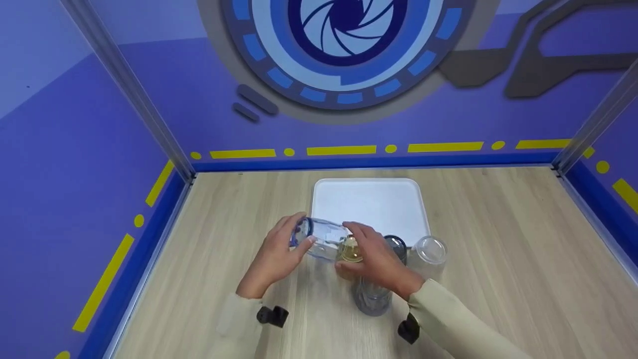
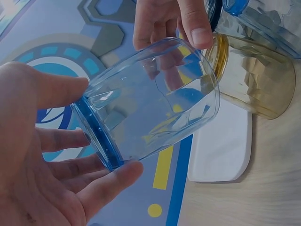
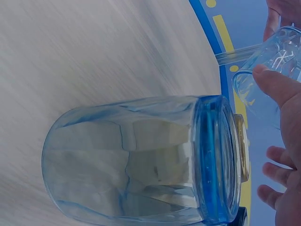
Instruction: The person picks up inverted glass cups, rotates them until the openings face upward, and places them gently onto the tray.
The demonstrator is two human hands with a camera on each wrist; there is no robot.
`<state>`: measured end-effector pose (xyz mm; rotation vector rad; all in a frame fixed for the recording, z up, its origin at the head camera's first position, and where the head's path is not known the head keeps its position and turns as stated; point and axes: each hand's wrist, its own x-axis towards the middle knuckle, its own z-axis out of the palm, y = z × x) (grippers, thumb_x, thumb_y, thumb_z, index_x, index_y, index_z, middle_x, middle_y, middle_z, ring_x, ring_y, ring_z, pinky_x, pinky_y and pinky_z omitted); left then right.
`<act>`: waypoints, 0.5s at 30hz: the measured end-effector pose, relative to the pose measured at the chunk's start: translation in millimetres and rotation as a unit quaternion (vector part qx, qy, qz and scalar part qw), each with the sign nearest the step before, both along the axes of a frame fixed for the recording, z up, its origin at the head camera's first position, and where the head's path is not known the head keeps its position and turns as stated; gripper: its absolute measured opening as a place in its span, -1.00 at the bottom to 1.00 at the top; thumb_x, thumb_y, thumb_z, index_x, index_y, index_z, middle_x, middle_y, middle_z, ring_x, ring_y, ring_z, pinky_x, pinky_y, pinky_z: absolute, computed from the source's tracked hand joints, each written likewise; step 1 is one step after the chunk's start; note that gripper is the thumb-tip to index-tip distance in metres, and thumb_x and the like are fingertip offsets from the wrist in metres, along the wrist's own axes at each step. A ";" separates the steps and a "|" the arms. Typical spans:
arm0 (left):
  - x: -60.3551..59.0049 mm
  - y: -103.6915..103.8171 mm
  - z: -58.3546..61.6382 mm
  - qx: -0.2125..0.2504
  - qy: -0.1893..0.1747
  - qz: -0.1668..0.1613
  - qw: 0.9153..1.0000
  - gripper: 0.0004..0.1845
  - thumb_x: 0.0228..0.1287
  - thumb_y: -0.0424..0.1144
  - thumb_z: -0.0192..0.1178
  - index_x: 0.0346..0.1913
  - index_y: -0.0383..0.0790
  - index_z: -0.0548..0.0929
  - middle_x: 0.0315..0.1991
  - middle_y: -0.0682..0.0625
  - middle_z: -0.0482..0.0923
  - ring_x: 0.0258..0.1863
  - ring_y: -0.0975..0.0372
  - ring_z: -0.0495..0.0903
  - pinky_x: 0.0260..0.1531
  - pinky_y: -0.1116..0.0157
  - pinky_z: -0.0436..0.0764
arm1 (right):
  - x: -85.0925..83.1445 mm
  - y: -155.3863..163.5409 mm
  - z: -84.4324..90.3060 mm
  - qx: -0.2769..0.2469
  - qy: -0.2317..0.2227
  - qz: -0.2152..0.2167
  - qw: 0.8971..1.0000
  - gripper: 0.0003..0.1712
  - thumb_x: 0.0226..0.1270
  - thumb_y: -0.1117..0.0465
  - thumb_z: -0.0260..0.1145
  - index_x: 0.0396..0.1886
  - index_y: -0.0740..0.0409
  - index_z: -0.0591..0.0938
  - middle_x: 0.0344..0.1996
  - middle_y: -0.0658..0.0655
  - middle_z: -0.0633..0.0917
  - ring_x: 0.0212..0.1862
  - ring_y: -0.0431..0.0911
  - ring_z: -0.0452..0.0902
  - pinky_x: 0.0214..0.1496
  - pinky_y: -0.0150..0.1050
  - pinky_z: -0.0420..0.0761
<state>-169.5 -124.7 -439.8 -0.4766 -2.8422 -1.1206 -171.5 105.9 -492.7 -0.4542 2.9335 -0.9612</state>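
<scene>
My left hand [image 1: 279, 252] grips a clear blue-tinted glass [image 2: 150, 103] by its thick blue base. The glass is tilted on its side in the air, its mouth towards my right hand [image 1: 376, 257]. Close to that mouth, the right hand's fingers are spread, with one digit over the rim in the right wrist view. Whether it presses there I cannot tell. Below the right hand stands an amber glass [image 2: 258, 75], base up. Beside it are a dark glass [image 1: 397, 245], a clear glass [image 1: 431, 254] and, nearer me, a blue-based glass [image 3: 127, 160].
A white tray [image 1: 369, 199] lies behind the glasses on the wooden table [image 1: 239, 209]. Blue-purple panels [image 1: 164, 89] with metal corner posts enclose the back and sides.
</scene>
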 end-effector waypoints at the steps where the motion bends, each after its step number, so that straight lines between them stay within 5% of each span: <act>1: 0.1 -0.1 0.0 0.001 0.000 -0.001 1.000 -0.41 0.36 -0.01 0.15 0.39 -0.09 0.33 0.27 -0.10 0.42 0.20 0.06 0.47 0.19 -0.02 0.49 | 0.1 0.3 0.2 -0.001 -0.001 -0.002 1.000 0.03 0.01 -0.18 0.50 0.45 -0.17 0.22 0.40 0.10 0.33 0.39 0.09 0.27 0.36 0.17 0.36; 15: 1.1 -1.2 0.5 0.025 -0.013 -0.006 1.000 -0.41 0.41 0.01 0.08 0.40 -0.11 0.30 0.27 -0.12 0.40 0.22 0.04 0.45 0.21 -0.06 0.46 | 0.6 3.9 5.4 -0.008 0.012 0.001 1.000 0.01 -0.01 -0.16 0.52 0.44 -0.20 0.23 0.41 0.07 0.34 0.40 0.06 0.27 0.36 0.16 0.37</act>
